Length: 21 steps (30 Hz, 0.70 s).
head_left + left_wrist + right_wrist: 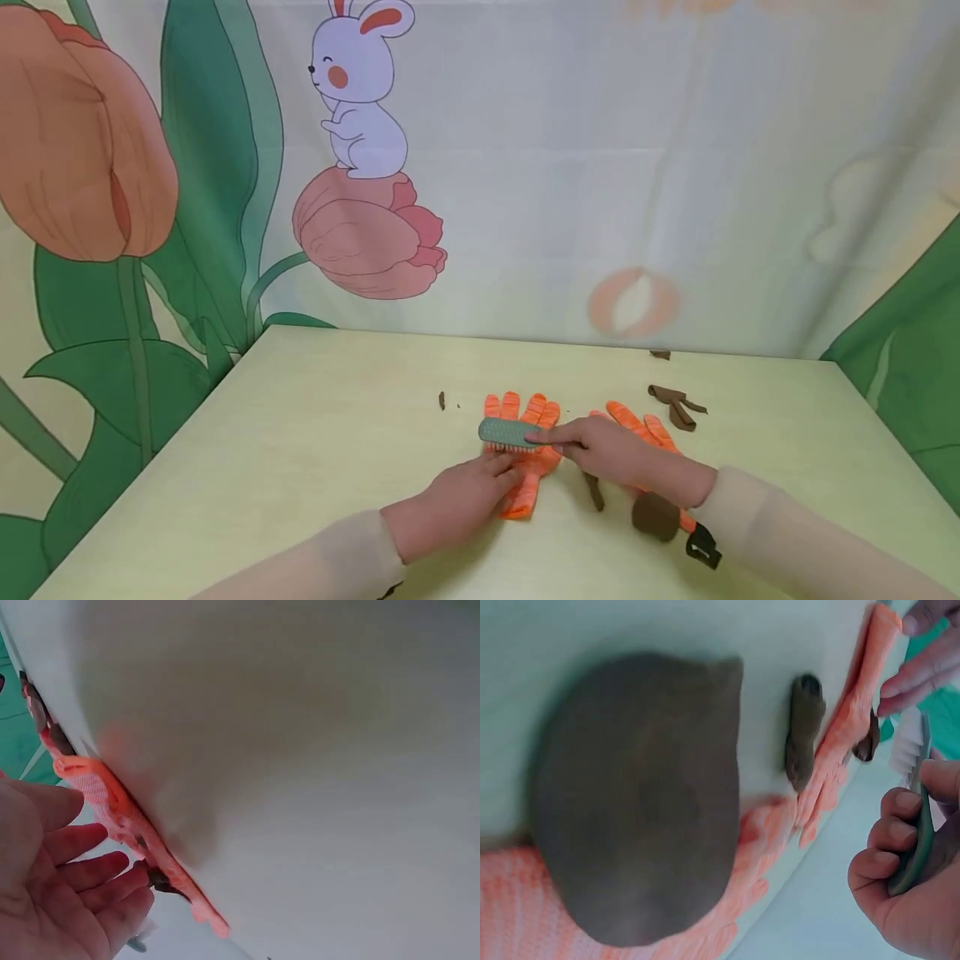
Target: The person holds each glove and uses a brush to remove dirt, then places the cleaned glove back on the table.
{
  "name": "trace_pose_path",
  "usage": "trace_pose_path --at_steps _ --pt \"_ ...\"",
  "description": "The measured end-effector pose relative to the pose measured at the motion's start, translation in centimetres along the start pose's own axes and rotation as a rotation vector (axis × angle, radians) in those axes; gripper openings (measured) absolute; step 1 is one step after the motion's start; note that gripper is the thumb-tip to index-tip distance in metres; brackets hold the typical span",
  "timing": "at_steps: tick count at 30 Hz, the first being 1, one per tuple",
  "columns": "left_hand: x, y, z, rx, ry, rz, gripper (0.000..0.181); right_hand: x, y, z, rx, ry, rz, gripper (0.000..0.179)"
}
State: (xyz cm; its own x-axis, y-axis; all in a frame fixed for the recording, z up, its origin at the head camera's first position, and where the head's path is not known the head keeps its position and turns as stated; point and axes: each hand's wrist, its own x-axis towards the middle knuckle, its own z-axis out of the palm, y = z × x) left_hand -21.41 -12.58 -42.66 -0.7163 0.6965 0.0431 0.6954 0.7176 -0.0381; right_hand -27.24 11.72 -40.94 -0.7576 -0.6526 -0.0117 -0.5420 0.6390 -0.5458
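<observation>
My right hand (611, 450) grips the handle of a green hairbrush (510, 432), thumb on top. The brush lies across an orange knitted glove (525, 497), bristles facing down; whether they touch it I cannot tell. My left hand (467, 498) is at the glove's left side, just below the bristles. In the left wrist view its fingers (94, 870) are loosely bent, with a small dark piece by the fingertips. Partly hidden under my right arm lies a second orange glove (633, 421). A brown, clay-like flat lump (641, 795) lies over that glove in the right wrist view.
Between the gloves is a brown strip (596, 492). More brown scraps (678, 408) lie at the back right, and a small one (442, 401) at the back left. A black clip-like piece (702, 547) sits by the right glove's cuff. A printed curtain (525, 167) hangs behind the table.
</observation>
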Motion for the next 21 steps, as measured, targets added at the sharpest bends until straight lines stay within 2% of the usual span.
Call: trace_pose_path --at_steps 4,8,12,15,18,19,21 --pt "0.5 0.0 0.0 0.053 -0.056 -0.017 0.034 0.1 0.2 -0.2 0.009 0.024 0.056 0.038" --pt "0.4 -0.2 0.2 0.085 -0.084 -0.012 0.034 0.4 0.3 -0.1 0.016 -0.023 0.065 0.035" --pt "0.1 -0.6 0.1 -0.013 -0.096 -0.013 0.033 1.4 0.6 0.3 -0.076 -0.033 0.012 0.039" --pt "-0.1 -0.8 0.1 -0.167 -0.134 -0.036 0.034 2.3 1.2 0.6 -0.274 0.069 -0.031 0.043" --pt "-0.2 -0.9 0.3 -0.232 -0.136 -0.031 0.035 3.0 1.7 0.4 -0.45 0.207 -0.011 0.044" --pt "-0.2 -0.9 0.4 -0.241 -0.129 -0.027 0.035 3.2 1.8 0.2 -0.483 0.248 0.007 0.043" --pt "-0.2 -0.9 0.6 -0.223 -0.109 -0.016 0.034 3.2 1.7 -0.4 -0.41 0.281 0.036 0.041"
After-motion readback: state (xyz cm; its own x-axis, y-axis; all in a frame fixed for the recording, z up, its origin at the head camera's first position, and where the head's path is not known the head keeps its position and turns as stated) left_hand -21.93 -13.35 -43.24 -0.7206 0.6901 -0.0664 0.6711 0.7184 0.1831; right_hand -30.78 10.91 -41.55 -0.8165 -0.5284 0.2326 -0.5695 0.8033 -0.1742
